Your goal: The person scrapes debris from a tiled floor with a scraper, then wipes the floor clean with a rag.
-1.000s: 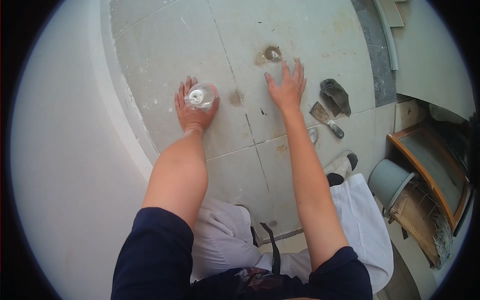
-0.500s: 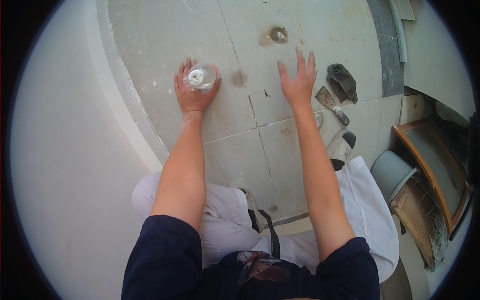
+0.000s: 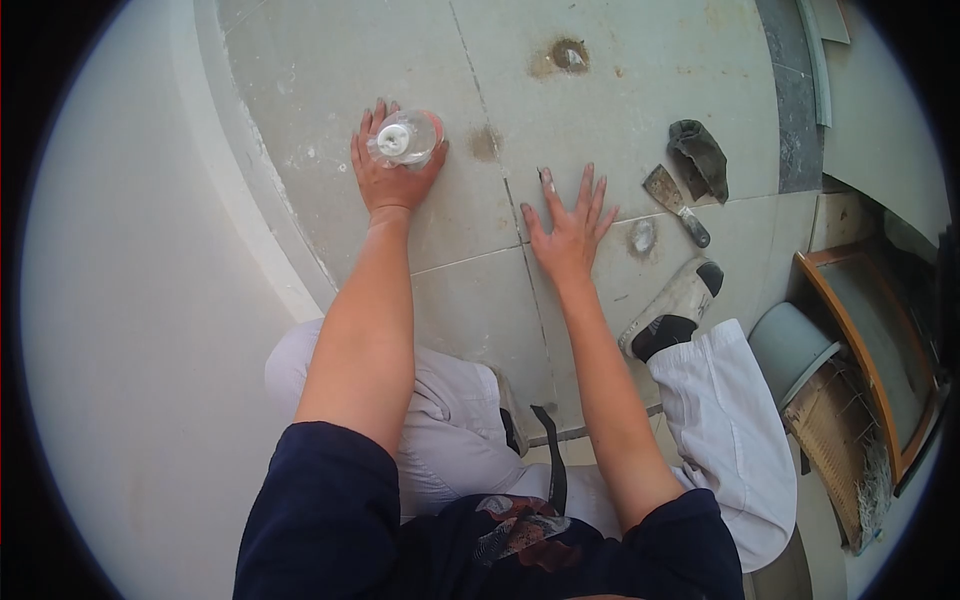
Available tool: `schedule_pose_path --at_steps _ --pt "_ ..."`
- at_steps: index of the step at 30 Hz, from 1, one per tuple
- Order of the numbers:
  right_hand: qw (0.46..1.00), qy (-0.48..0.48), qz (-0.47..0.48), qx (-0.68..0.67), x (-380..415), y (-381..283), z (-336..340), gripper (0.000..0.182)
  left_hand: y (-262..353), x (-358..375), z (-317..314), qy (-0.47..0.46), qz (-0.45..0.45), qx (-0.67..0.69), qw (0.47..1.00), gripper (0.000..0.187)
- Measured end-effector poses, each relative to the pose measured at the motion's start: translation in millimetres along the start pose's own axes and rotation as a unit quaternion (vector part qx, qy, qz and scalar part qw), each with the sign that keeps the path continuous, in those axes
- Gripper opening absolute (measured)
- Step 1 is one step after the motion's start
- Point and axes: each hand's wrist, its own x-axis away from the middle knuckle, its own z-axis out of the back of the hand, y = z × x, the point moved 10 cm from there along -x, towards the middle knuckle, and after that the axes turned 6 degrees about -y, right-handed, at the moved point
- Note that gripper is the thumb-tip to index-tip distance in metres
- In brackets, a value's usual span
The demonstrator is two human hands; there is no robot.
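Note:
A clear plastic bottle (image 3: 418,135) with a white cap and a reddish band stands on the tiled floor (image 3: 330,60) near the wall. Around it is my left hand (image 3: 392,185), thumb on the right side and fingers on the left; the bottle partly hides the palm. My right hand (image 3: 568,240) is open, palm down and fingers spread, by a tile joint. It appears to rest on the floor and holds nothing. Right of it lie a putty knife (image 3: 677,206) with a dark handle and a crumpled dark cloth item (image 3: 698,160).
A white wall (image 3: 110,300) runs along the left. My shoe (image 3: 672,300) is near the putty knife. At the right are a grey bucket (image 3: 790,345), a wood-framed panel (image 3: 868,330) and a woven piece (image 3: 832,440). A dirty hole (image 3: 570,56) marks the far floor.
My right hand has come back toward me and slightly left, down to the floor near the tile joint. My left hand and the bottle stay in place while the view shifts slightly.

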Motion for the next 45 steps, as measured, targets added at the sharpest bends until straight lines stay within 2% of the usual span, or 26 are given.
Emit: schedule_pose_path --at_steps 7,16,19,22,28,32,35,38,41,44,45 --pt "1.000 -0.014 -0.006 0.020 24.5 14.8 2.1 0.057 3.2 0.3 3.7 0.015 -0.010 -0.012 1.000 0.089" --pt "0.998 -0.020 0.055 0.014 7.5 -2.8 2.3 0.055 4.0 2.2 6.6 0.018 -0.011 0.000 1.000 0.088" --pt "0.999 -0.018 0.030 0.038 11.7 10.8 7.7 0.055 3.4 1.5 6.2 0.014 -0.006 -0.009 1.000 0.088" --pt "0.998 -0.016 0.045 0.030 0.9 1.1 6.1 0.053 1.7 2.5 4.8 0.004 0.000 -0.013 1.000 0.089" --pt "0.986 -0.017 0.144 0.077 -12.9 -12.7 12.3 0.050 -3.0 4.3 4.4 0.020 -0.001 -0.002 1.000 0.089" --pt "0.989 -0.005 0.139 0.054 0.9 8.3 4.5 0.048 0.7 3.2 11.7 0.025 0.008 0.022 0.999 0.086" --pt "0.990 0.011 0.140 0.019 -10.6 -6.0 9.4 0.043 -3.1 4.2 9.5 0.065 -0.001 0.025 0.998 0.088" --pt "0.987 0.031 0.160 -0.001 -18.3 -5.4 12.5 0.036 -7.4 5.8 11.5 0.096 0.001 0.100 0.990 0.084" --pt "0.982 0.044 0.184 -0.013 -7.4 7.3 6.7 0.030 -6.0 8.1 6.3 0.074 -0.016 0.053 0.996 0.077" --pt "0.974 0.063 0.215 -0.020 -18.3 1.9 12.5 0.028 -2.9 13.1 10.2 0.092 -0.027 0.063 0.993 0.072" --pt "0.970 0.071 0.231 -0.021 -29.9 -8.1 19.2 0.028 0.0 17.8 10.5 0.116 -0.030 0.042 0.992 0.077"
